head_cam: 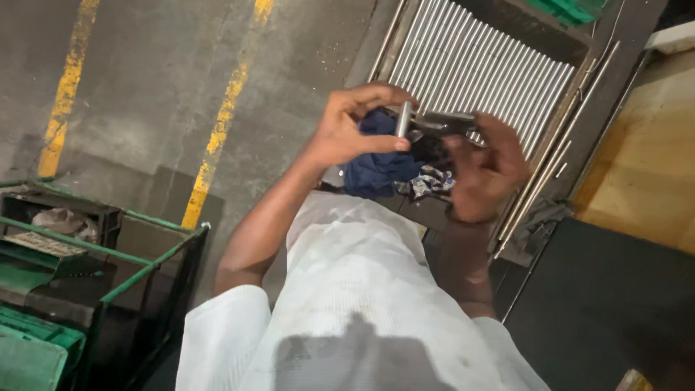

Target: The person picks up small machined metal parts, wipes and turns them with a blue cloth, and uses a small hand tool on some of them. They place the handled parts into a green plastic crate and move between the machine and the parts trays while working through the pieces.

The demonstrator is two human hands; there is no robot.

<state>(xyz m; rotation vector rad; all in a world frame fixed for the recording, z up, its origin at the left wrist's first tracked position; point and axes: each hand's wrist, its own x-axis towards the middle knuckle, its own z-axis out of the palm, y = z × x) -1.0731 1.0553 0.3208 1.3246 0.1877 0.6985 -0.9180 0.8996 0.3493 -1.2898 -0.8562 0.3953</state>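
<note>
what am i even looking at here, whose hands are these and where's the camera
There is no machine here. The camera sits on a person's head and looks down, so you see their own white shirt at the bottom and both bare arms reaching forward.

The left hand pinches a short shiny metal rod between thumb and fingers, with a dark blue cloth bunched under it. The right hand grips a dark object that I cannot make out, along with a patterned rag.

Behind the hands lies a tray of many similar metal rods laid side by side. A few long thin rods lean along its edge. On the left stands a green metal frame cart, on a grey concrete floor with yellow painted lines.
</note>
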